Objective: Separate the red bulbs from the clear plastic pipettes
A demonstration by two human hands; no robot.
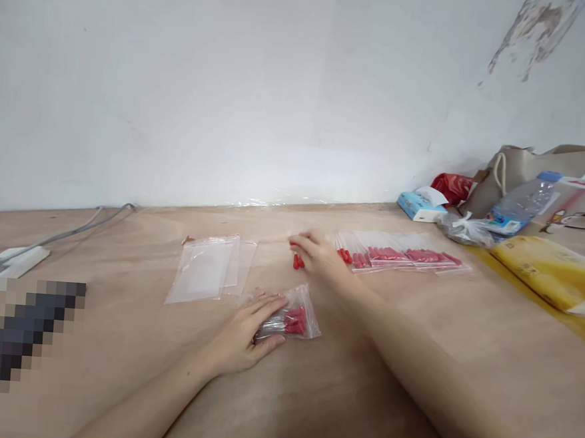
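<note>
My left hand (244, 332) lies on a clear zip bag (309, 327), its thumb and fingers spread apart around the near end. Inside the bag is a bundle of slim pieces with red ends (295, 320); their pale ends run under the hand. Farther out, my right hand (317, 254) is bent over some small red pieces (297, 261) on the table. Its fingertips are drawn together, and a bit of red shows at them; what they grip is largely hidden. Just right of this hand, a row of clear bags (390, 249) holds more red-ended pieces.
Flat clear bags (203, 269) lie overlapping left of centre. A tissue box (420, 204), a plastic bottle (524, 198), a paper bag (511, 167) and a yellow pack (554, 267) crowd the right. A grey cable (86, 222) and a pixelated dark object (23, 340) are left.
</note>
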